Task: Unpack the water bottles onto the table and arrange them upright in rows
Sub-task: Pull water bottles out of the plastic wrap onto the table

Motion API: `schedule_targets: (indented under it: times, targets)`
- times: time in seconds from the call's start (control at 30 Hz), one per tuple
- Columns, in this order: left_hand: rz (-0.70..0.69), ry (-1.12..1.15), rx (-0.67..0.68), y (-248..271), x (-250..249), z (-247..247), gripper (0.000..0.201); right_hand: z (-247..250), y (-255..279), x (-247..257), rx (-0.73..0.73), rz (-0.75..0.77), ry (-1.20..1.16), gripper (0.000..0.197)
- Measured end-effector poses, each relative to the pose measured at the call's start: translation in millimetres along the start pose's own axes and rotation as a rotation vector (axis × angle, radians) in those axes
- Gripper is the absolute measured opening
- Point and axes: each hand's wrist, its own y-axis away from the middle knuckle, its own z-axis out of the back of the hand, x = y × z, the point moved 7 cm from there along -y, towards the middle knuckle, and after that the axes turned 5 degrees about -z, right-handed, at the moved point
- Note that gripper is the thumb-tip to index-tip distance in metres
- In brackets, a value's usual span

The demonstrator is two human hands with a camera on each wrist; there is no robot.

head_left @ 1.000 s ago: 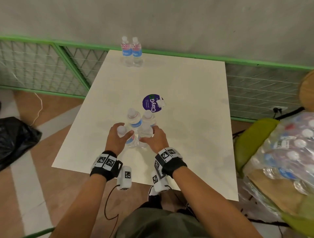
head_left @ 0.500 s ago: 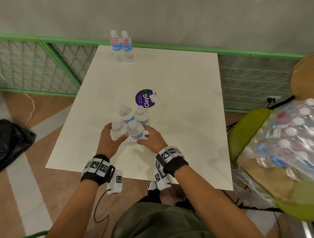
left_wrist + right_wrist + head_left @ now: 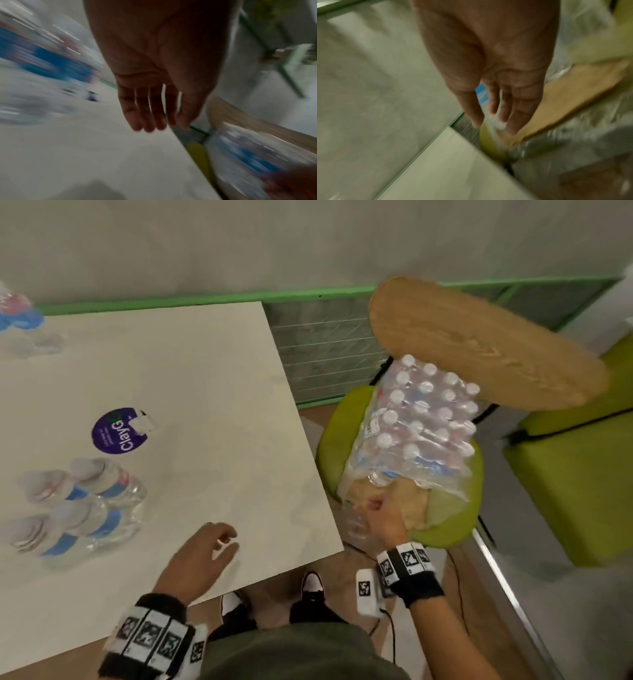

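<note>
A cluster of several clear water bottles (image 3: 78,508) with blue labels stands upright on the white table (image 3: 212,392) at the left, blurred. Two more bottles (image 3: 15,313) stand at the table's far left edge. A shrink-wrapped pack of bottles (image 3: 421,426) lies on a green chair (image 3: 448,522) to the right of the table. My left hand (image 3: 219,542) hovers over the table's near right part, fingers relaxed and empty (image 3: 154,121). My right hand (image 3: 373,508) reaches past the table edge to the torn near end of the pack, fingers straight (image 3: 494,119).
A round wooden chair back (image 3: 479,344) rises behind the pack. A second green seat (image 3: 575,474) stands farther right. A purple round sticker (image 3: 120,431) lies on the table. A green-framed mesh rail (image 3: 325,354) runs behind the table.
Both hands have let go of the bottle cluster and moved right. The right hand now reaches the pack on the chair. The view has swung to the right.
</note>
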Motion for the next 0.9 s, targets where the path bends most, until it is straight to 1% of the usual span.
schedule_targets:
  times: [0.03,0.07,0.1,0.13,0.17,0.2,0.23,0.27,0.3,0.33,0.37,0.4,0.43,0.47,0.5,0.53,0.57,0.63,0.67,0.7,0.77,0.8,0.87,0.9]
  targets:
    - [-0.073,-0.018,0.102,-12,-22,-20,0.01,26,-5,7,-0.131,0.009,-0.036,0.039]
    - [-0.134,-0.035,0.18,-24,-43,-37,0.01,45,-11,16,-0.216,0.018,-0.02,0.045]
    - [-0.184,-0.047,0.238,-35,-63,-52,0.01,56,-10,25,-0.227,0.005,-0.023,0.047]
    - [-0.221,-0.055,0.277,-46,-81,-66,0.011,61,-12,34,-0.184,-0.005,-0.037,0.043]
    - [-0.247,-0.059,0.303,-56,-98,-76,0.014,62,-13,42,-0.155,-0.004,-0.08,0.034]
    - [-0.264,-0.062,0.317,-65,-113,-85,0.017,60,-16,45,-0.087,-0.005,-0.082,0.027]
    - [-0.277,-0.062,0.32,-73,-126,-92,0.019,61,-12,57,-0.058,0.102,0.005,0.027]
    - [-0.288,-0.06,0.317,-81,-137,-97,0.02,67,-11,61,-0.111,0.175,0.016,0.031]
    - [-0.299,-0.061,0.314,-87,-146,-101,0.021,68,-14,59,-0.07,0.197,-0.014,0.032]
    - [-0.305,-0.061,0.311,-92,-154,-105,0.023,66,-14,55,-0.041,0.163,0.019,0.03]
    - [-0.312,-0.056,0.309,-96,-160,-107,0.025,68,-20,46,-0.054,0.147,0.014,0.035]
    - [-0.317,-0.05,0.305,-99,-167,-109,0.028,75,-25,42,-0.104,0.182,0.022,0.036]
    - [-0.319,-0.046,0.299,-102,-171,-111,0.033,81,-23,42,-0.124,0.216,-0.016,0.023]
    - [-0.311,-0.043,0.297,-104,-175,-113,0.039,82,-19,41,-0.099,0.234,-0.03,0.016]
    - [-0.3,-0.031,0.296,-105,-177,-116,0.046,80,-17,39,-0.063,0.215,0.005,0.016]
    - [-0.284,-0.009,0.299,-105,-178,-118,0.055,78,-9,39,-0.021,0.206,0.088,0.016]
    - [-0.266,0.03,0.303,-104,-178,-122,0.066,73,1,38,0.045,0.217,0.152,0.017]
    - [-0.224,0.169,0.329,-101,-179,-129,0.089,58,10,32,0.186,0.255,0.152,0.028]
    - [-0.212,0.248,0.346,-98,-181,-132,0.096,50,17,30,0.252,0.264,0.117,0.034]
    - [-0.204,0.319,0.355,-96,-182,-134,0.097,40,18,25,0.31,0.265,0.113,0.038]
    - [-0.182,0.375,0.338,-92,-180,-129,0.084,24,25,26,0.43,0.325,0.089,0.044]
    - [-0.175,0.37,0.308,-91,-177,-123,0.074,20,28,29,0.501,0.322,0.026,0.041]
    - [-0.155,0.351,0.239,-92,-167,-107,0.056,16,23,29,0.605,0.225,-0.125,0.026]
    - [-0.138,0.327,0.205,-92,-161,-98,0.049,18,10,27,0.556,0.168,-0.148,0.019]
